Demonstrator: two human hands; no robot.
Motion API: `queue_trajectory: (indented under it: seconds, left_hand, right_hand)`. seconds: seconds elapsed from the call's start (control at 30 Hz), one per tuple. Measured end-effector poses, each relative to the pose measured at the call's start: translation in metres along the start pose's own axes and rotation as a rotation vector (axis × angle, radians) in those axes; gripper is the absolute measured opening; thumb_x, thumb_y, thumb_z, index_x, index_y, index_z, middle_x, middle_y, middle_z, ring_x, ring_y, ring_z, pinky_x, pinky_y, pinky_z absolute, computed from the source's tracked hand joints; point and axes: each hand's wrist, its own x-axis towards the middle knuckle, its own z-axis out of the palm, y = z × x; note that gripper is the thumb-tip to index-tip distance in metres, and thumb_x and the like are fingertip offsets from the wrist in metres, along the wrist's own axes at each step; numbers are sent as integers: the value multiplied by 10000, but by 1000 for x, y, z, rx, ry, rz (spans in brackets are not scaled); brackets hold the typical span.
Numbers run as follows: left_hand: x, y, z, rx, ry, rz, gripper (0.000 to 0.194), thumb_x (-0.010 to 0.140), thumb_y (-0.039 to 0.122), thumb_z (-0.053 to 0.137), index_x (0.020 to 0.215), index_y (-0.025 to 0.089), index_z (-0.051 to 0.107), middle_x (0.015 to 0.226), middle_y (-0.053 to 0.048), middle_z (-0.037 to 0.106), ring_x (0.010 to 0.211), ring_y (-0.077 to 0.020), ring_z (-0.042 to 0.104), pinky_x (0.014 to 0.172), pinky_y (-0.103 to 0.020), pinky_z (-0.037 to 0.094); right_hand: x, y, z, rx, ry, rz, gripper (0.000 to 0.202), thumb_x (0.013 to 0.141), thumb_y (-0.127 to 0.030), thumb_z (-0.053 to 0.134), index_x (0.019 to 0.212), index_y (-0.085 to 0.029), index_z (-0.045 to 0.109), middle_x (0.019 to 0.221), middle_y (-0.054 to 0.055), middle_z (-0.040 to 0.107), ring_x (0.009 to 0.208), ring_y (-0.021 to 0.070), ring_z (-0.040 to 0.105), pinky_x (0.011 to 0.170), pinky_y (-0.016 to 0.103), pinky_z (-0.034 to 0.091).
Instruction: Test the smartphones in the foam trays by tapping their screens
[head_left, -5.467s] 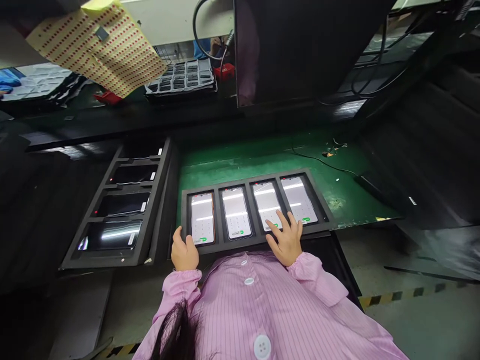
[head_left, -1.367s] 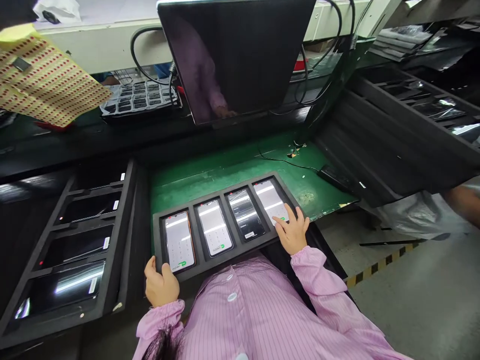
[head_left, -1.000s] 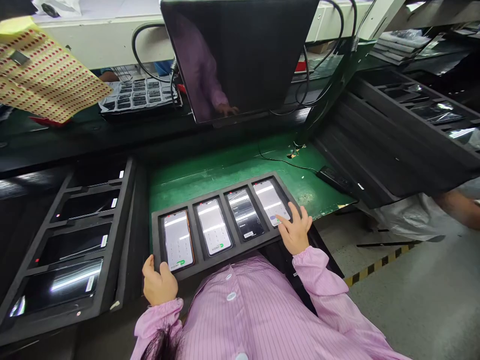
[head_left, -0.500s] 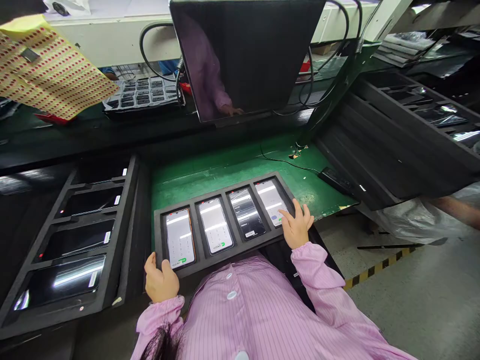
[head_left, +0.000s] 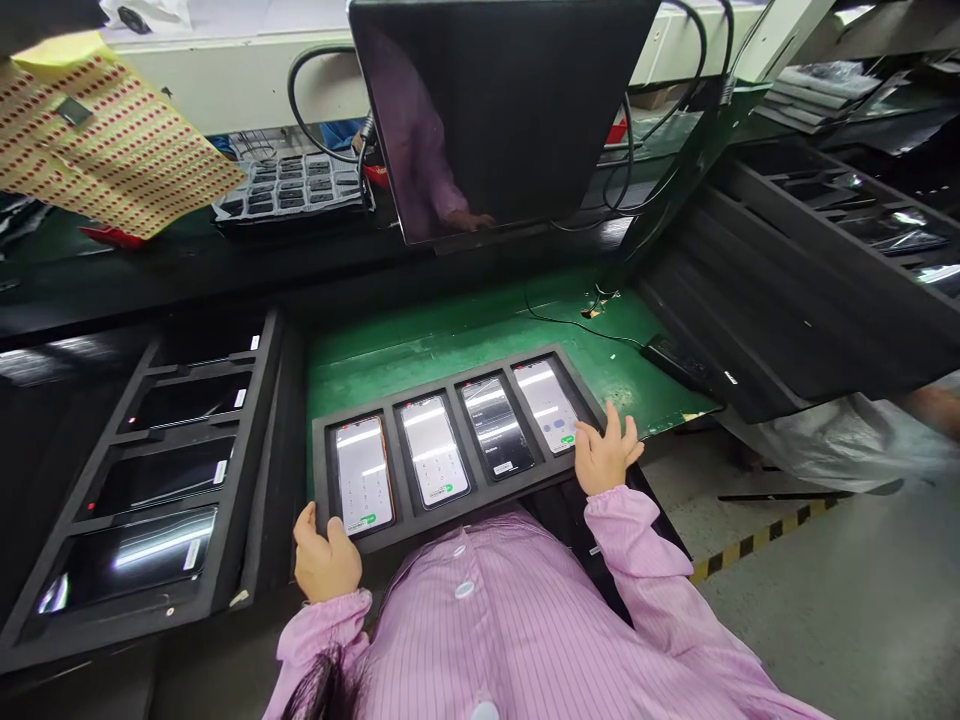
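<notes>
Right hand [head_left: 607, 452]: reaches in from the near side, at the near right corner of the black foam tray [head_left: 400, 465]; fingers apart and partly curled. Left hand [head_left: 328, 553]: at the tray's near left corner, thumb and index finger apart; exact contact hidden.

Tray holds 4 phones, 1 per compartment, screens up. Rightmost light-screen phone [head_left: 541, 400]: its near right corner lies just beside the right fingertips; cannot tell if they touch. Next leftward: dark-screen phone [head_left: 499, 430], then 2 light-screen phones, the inner phone [head_left: 435, 450] and the orange-edged phone [head_left: 365, 475], the latter nearest the left hand.

Green table [head_left: 427, 355]: surface shows beyond the tray's far edge and right end. Black oblong adapter [head_left: 675, 362] with thin cable lies near the table's right edge, apart from the tray. Second black foam tray [head_left: 249, 430], bearing 4 dark phones, stands left of the left hand.
</notes>
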Motion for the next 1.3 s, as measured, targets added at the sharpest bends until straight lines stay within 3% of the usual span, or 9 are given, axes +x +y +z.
queue_trajectory:
  seconds: [0.2,0.43,0.67,0.83,0.9,1.03,1.17,1.3]
  left_hand:
    - [0,0,1,2,8,2,480,800,342,376,1241,160,426,1259,-153,520,1130,-298,506,917,-439,389]
    - [0,-5,2,-10,23,32,479,800,370,384,1229,164,439,1249,-140,531,1105,-307,521,897,-424,391]
    - [1,-11,5,-3,22,42,474,812,349,376,1240,151,424,1240,-155,532,1107,-282,523,917,-423,393]
    - [1,-13,6,7,14,51,461,807,314,385,1232,141,434,1241,-156,529,1114,-261,519,933,-400,391]
    - [0,-13,6,5,7,62,465,803,306,388,1230,128,436,1233,-159,533,1116,-261,516,938,-397,388]
    - [-1,-14,5,-22,-8,96,465,798,293,395,1231,128,430,1214,-149,547,1121,-250,510,944,-385,383]
    - [-1,-17,5,-22,-39,130,482,802,298,386,1250,121,408,1238,-155,526,1135,-257,495,936,-390,387]
    - [-1,-21,3,-37,-81,176,515,803,303,392,1280,110,370,1262,-165,502,1144,-261,490,934,-397,391]
  right_hand:
    - [-9,-10,-4,87,-120,-191,357,854,-309,353,863,-299,709,1422,22,292,1299,361,144,953,668,164]
    - [-6,-2,-3,29,0,-23,400,868,-343,311,968,-231,682,1401,94,309,1262,390,195,907,693,203]
    - [-13,-9,-3,62,-103,-191,366,837,-326,347,854,-273,708,1389,38,326,1281,373,150,930,670,177]
    - [-14,-3,-2,207,140,-264,347,807,-304,369,770,-181,691,1240,110,463,1226,329,268,963,561,256]
    - [-16,-11,-3,294,177,-307,342,805,-296,361,747,-173,675,1181,117,499,1212,315,302,966,529,283]
    - [-34,-55,-5,429,-31,-504,321,807,-280,364,768,-204,674,1119,89,546,1194,294,346,971,512,293]
    - [-62,-105,-3,395,-308,-792,300,816,-312,399,915,-234,671,1220,76,513,1223,306,315,977,568,236]
    - [-76,-131,2,212,-435,-814,350,821,-368,425,1101,-273,611,1381,81,375,1266,370,214,943,655,177]
